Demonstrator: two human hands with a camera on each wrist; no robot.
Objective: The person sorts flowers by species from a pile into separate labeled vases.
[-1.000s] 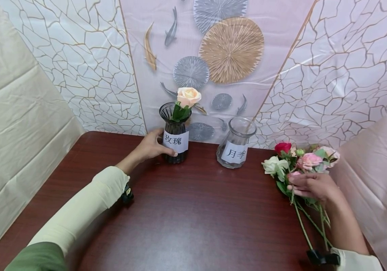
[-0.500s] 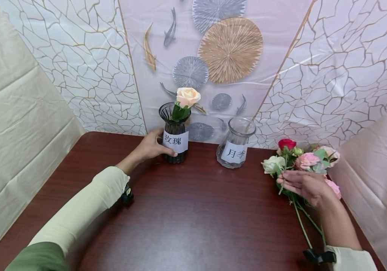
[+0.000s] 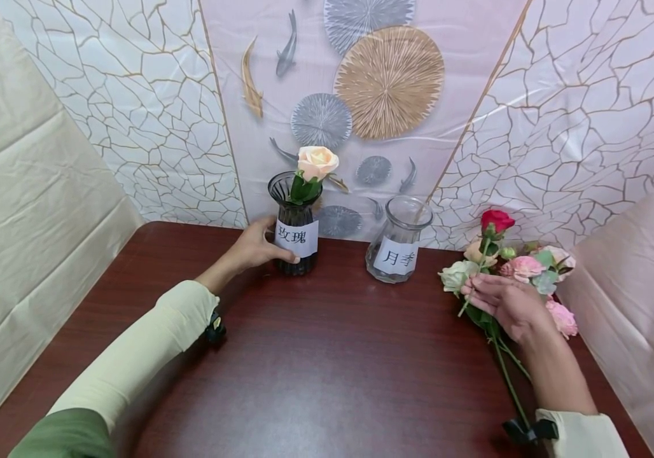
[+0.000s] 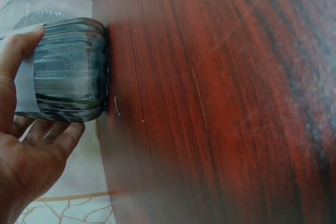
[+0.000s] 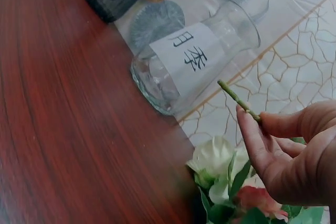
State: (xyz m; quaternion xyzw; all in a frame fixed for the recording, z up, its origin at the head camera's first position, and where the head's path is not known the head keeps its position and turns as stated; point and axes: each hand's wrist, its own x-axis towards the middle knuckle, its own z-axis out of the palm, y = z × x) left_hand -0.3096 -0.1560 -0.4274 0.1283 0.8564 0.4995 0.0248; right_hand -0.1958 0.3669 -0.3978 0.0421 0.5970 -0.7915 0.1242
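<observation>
My left hand (image 3: 258, 245) grips a dark glass vase (image 3: 296, 264) with a white paper label, thumb in front and fingers behind. A peach rose (image 3: 318, 163) stands in that vase, leaning right. In the left wrist view the vase's ribbed base (image 4: 73, 72) shows between thumb and fingers. My right hand (image 3: 507, 302) pinches the green stem of a red rose (image 3: 497, 221), its bloom raised above the other flowers. The stem's cut end (image 5: 226, 86) sticks out past thumb and fingertips in the right wrist view. Beneath this hand lie white (image 3: 457, 276) and pink flowers (image 3: 562, 318).
A clear glass vase (image 3: 400, 270) with a white label stands upright between the dark vase and the flowers, nothing in it. Patterned sheeting (image 3: 178, 114) rises behind the dark red wooden table (image 3: 327, 356). Pale cloth (image 3: 636, 286) borders the right side.
My right hand has taken hold of the red rose's stem and moved up and left, lifting the bloom from the pile. The left hand keeps its grip on the dark vase.
</observation>
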